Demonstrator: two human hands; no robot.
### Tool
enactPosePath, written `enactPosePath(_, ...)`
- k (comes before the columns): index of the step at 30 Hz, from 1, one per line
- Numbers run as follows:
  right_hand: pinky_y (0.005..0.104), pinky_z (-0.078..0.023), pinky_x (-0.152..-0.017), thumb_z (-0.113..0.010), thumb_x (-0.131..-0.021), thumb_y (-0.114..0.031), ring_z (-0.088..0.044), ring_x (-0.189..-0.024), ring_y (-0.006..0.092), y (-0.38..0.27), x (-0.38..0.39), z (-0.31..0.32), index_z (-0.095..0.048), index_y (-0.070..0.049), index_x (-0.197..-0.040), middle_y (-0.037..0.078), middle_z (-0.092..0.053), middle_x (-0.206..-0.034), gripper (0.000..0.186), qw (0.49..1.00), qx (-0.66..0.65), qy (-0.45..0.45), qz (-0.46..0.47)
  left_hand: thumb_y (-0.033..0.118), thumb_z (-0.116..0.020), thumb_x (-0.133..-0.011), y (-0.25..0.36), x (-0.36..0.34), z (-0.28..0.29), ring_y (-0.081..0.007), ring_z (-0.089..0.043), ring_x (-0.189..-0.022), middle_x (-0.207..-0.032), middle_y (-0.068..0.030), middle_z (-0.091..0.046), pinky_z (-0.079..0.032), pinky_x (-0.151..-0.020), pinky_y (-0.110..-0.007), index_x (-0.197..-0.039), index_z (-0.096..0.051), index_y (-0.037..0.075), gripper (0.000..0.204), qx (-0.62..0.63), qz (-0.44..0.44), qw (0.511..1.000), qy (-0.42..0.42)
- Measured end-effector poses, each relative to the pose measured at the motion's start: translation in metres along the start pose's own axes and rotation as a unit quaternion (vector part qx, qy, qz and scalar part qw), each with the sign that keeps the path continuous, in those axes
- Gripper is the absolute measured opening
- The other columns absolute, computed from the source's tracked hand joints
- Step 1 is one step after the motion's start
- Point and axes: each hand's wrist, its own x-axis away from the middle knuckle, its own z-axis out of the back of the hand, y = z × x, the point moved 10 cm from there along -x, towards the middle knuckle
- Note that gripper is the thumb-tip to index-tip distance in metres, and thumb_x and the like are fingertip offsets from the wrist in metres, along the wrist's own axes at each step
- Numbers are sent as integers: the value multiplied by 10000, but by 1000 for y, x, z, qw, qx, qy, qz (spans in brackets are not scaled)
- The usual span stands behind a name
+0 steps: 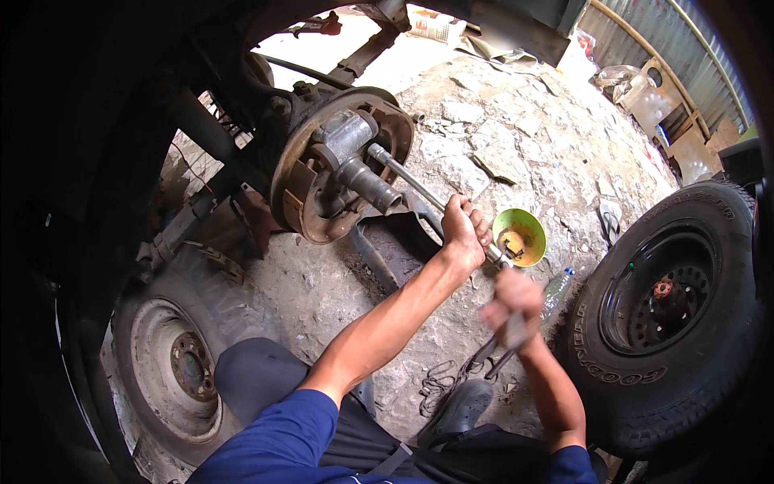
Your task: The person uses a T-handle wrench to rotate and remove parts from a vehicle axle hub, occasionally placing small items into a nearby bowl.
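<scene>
My left hand [466,232] is closed around a long steel extension bar [415,184], palm wrapped over it. At its far end a socket [377,153] meets the face of the brake assembly [310,189], beside the thick grey spindle [371,187]. The bar's near end joins a ratchet head [498,256] just past my left hand. Lower and to the right, my right hand [516,300] is smeared by motion but closed on the ratchet's handle [514,329]. Whether the socket sits on a bolt is hidden.
Just beyond the ratchet is a green bowl [538,230] with brownish liquid and small parts. A clear plastic bottle [556,292] lies nearby. A big tyre [601,339] stands at right, another wheel [153,347] at left. Rough stony ground [556,161] stretches beyond; dark vehicle parts hang overhead.
</scene>
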Motion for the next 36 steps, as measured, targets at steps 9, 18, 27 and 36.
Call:
enactPosePath(9,295,-373,-633,-557,-837,-181,-486,-631,118,154,143,-129,-529,-115,-672,-11,-511,-632,180,768,474,-430,-24,277,-395,-868,8,-2,-10,-115,-137,-376,-454,45,-166,-174,-379,-292,-544,-241,204,367,9,1,1000,0)
enactPosePath(18,292,-385,-919,-526,-911,-83,-442,-1100,180,179,21,-33,-333,-25,-1269,136,-480,-1166,411,821,534,-155,-132,299,-417,-864,16,-3,-38,-118,-124,-369,-448,38,-153,-162,-378,-289,-538,-194,197,408,113,7,991,-73)
enactPosePath(27,329,-349,-1028,-584,-813,-130,-447,-1196,212,216,112,-18,-212,-8,-1445,131,-458,-1302,743,731,-502,191,-420,313,-396,-866,5,-1,-47,-113,-84,-384,-446,50,-140,-128,-373,-281,-515,-216,200,411,118,12,988,-103)
enactPosePath(36,347,-524,-755,-352,-979,-169,-573,-736,239,258,153,-20,-481,47,-958,138,-558,-820,252,435,-588,475,-489,368,-417,-874,8,-2,-27,-107,-88,-375,-430,60,-136,-118,-388,-280,-501,-213,204,456,60,2,990,-130)
